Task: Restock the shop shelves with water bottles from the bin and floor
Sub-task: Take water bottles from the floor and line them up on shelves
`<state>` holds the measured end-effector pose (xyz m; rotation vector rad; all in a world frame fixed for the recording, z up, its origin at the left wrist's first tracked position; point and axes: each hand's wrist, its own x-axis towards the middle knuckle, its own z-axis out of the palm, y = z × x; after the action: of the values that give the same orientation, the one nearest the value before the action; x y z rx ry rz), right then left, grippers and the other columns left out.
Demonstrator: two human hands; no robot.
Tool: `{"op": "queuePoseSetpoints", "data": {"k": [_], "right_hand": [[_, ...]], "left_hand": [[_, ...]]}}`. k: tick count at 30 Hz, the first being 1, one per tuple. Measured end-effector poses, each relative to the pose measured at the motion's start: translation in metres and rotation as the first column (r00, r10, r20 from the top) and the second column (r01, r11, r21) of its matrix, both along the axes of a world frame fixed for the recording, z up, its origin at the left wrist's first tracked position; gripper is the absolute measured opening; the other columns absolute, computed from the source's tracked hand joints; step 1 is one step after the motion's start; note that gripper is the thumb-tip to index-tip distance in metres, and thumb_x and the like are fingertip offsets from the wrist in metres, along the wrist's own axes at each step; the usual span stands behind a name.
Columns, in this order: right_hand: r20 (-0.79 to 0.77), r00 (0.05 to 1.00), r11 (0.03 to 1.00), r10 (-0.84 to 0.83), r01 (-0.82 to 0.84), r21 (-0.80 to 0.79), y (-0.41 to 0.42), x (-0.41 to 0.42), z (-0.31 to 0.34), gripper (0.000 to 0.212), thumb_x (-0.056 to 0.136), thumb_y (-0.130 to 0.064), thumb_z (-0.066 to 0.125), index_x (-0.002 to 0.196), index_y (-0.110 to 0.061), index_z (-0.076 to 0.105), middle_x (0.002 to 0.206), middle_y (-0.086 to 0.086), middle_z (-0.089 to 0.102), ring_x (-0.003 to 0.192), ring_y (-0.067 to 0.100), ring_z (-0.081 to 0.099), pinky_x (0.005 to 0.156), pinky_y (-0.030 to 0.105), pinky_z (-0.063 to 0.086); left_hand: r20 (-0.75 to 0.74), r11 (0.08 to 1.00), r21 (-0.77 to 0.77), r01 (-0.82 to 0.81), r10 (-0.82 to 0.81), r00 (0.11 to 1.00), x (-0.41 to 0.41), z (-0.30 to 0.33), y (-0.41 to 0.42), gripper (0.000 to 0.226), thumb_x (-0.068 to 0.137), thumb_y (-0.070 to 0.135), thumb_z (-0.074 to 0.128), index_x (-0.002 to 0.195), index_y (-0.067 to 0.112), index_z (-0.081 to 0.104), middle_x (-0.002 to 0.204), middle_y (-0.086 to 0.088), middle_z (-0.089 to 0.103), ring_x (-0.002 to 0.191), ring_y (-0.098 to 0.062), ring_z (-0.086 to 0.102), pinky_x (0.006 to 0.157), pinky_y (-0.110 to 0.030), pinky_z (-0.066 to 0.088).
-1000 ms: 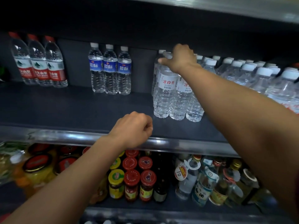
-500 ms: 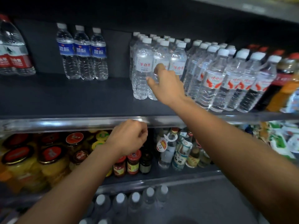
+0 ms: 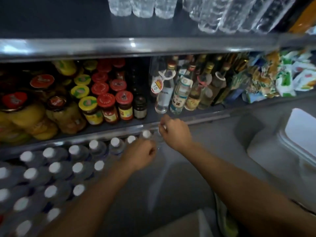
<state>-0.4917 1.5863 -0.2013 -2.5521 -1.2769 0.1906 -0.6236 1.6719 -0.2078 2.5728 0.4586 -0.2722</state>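
Note:
Several white-capped water bottles (image 3: 77,168) stand packed on the floor at the lower left, under the bottom shelf. My right hand (image 3: 176,132) reaches down at the right end of that pack and grips the top of a clear water bottle (image 3: 158,140); its white cap peeks out between my fingers. Just left and nearer, my left hand (image 3: 142,153) hangs over the bottles with its fingers curled, and nothing shows inside it. Stocked water bottles (image 3: 213,14) line the upper shelf at the top edge.
The metal shelf edge (image 3: 131,45) crosses the view. Below it stand jars (image 3: 106,101) with red and yellow lids, glass bottles (image 3: 181,93) and snack packets (image 3: 282,74). A white bin (image 3: 301,134) sits on the grey floor (image 3: 188,177) at right.
My view has tipped down from the upper shelf to the floor. My right hand left the shelf bottles and dropped to the floor pack; my left hand sank from the shelf edge alongside it.

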Motion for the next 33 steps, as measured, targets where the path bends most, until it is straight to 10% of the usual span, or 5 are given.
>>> {"op": "queuePoseSetpoints", "data": {"k": [12, 20, 33], "right_hand": [[-0.179, 0.984, 0.974, -0.011, -0.03, -0.225, -0.006, 0.041, -0.1, 0.069, 0.09, -0.028, 0.058, 0.147, -0.025, 0.019, 0.123, 0.019, 0.053, 0.107, 0.04, 0.055, 0.083, 0.043, 0.045], [-0.152, 0.979, 0.965, 0.138, -0.167, -0.201, 0.011, 0.057, -0.116, 0.057, 0.09, -0.029, 0.062, 0.14, -0.023, 0.034, 0.117, 0.019, 0.057, 0.106, 0.039, 0.055, 0.073, 0.036, 0.038], [-0.174, 0.983, 0.998, -0.057, 0.052, -0.036, -0.027, 0.041, -0.014, 0.031, 0.084, -0.034, 0.066, 0.096, -0.007, 0.055, 0.101, 0.018, 0.064, 0.094, 0.036, 0.058, 0.073, 0.039, 0.048]], "left_hand": [[-0.284, 0.985, -0.154, -0.072, 0.025, 0.958, -0.004, -0.134, -0.035, 0.018, 0.089, 0.025, 0.053, 0.098, 0.019, 0.067, 0.109, -0.009, 0.068, 0.102, -0.03, 0.062, 0.085, -0.034, 0.05], [-0.266, 0.983, -0.172, -0.064, 0.016, 0.964, -0.003, -0.141, -0.037, 0.018, 0.088, 0.024, 0.054, 0.1, 0.018, 0.067, 0.109, -0.009, 0.068, 0.105, -0.029, 0.061, 0.086, -0.034, 0.049], [-0.05, 0.993, -0.118, -0.014, 0.008, 0.999, 0.005, -0.038, -0.009, 0.014, 0.092, 0.02, 0.051, 0.094, 0.016, 0.065, 0.099, -0.007, 0.068, 0.094, -0.026, 0.063, 0.081, -0.038, 0.052]]}}
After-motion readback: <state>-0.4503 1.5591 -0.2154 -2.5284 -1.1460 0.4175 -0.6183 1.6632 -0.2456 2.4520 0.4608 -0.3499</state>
